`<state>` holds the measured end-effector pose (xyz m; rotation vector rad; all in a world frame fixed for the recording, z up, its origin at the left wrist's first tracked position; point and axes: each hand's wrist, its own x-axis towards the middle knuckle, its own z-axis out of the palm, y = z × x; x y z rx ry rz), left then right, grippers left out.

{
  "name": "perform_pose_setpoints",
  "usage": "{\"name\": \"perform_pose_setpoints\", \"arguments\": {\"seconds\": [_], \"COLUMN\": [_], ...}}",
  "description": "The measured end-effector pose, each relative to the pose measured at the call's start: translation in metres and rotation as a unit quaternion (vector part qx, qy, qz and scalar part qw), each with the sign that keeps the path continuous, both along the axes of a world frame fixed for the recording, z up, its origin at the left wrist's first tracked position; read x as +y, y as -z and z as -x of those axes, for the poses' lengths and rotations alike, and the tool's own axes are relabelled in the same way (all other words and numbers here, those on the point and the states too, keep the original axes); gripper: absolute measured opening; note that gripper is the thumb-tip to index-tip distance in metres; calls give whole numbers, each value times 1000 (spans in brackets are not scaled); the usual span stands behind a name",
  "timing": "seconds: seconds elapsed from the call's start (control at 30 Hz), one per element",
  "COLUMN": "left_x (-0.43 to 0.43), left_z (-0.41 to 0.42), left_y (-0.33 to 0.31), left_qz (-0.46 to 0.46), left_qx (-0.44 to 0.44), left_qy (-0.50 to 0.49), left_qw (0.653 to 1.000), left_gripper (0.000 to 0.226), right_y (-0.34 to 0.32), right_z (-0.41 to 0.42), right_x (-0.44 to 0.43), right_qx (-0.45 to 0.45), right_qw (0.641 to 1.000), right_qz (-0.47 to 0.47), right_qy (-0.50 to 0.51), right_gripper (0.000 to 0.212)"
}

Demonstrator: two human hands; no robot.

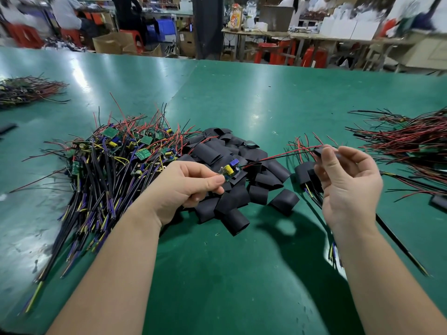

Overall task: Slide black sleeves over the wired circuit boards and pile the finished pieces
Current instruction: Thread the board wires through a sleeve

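Green matted surface (266,105), glossy under overhead light, a seam running from the far middle toward the near left. Left hand (191,187) is curled, thumb and forefinger pinching a small circuit board (229,171) above the middle heap. The board's red and black wires (278,157) stretch right to the right hand (348,184), whose bent fingertips pinch a black sleeve (319,151) at the wire ends. Loose sleeves (210,153) are heaped mid-surface. Just left of them is a tangle of bare boards (113,160) with black, yellow and blue leads. A few sleeved pieces (306,174) lie beneath the right hand. A bigger wired pile (411,139) sits far right and another bundle (26,89) far left. Room beyond is blurred: cardboard boxes (113,43), red stools (278,53), cluttered tables with white boxes (348,27), a seated person (65,13).
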<state>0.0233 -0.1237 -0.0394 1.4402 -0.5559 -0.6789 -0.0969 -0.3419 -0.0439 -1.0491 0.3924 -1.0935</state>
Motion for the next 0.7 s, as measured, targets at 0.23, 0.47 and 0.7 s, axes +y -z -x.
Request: {"name": "perform_pose_setpoints", "arguments": {"seconds": [0.23, 0.47, 0.7], "left_x": [0, 2, 1], "left_z": [0, -1, -2], "left_y": [0, -1, 0], "left_qz": [-2, -13, -8], "left_qx": [-2, 9, 12], "left_qy": [13, 0, 2], "left_qw": [1000, 1000, 1000], "left_gripper": [11, 12, 14], "right_y": [-4, -9, -7], "right_z": [3, 4, 5], "right_x": [-2, -4, -7], "right_qx": [-27, -49, -38], "right_qw": [1000, 997, 999], "right_qz": [-10, -8, -3], "right_qy": [-11, -55, -21], "right_gripper": [30, 31, 31]}}
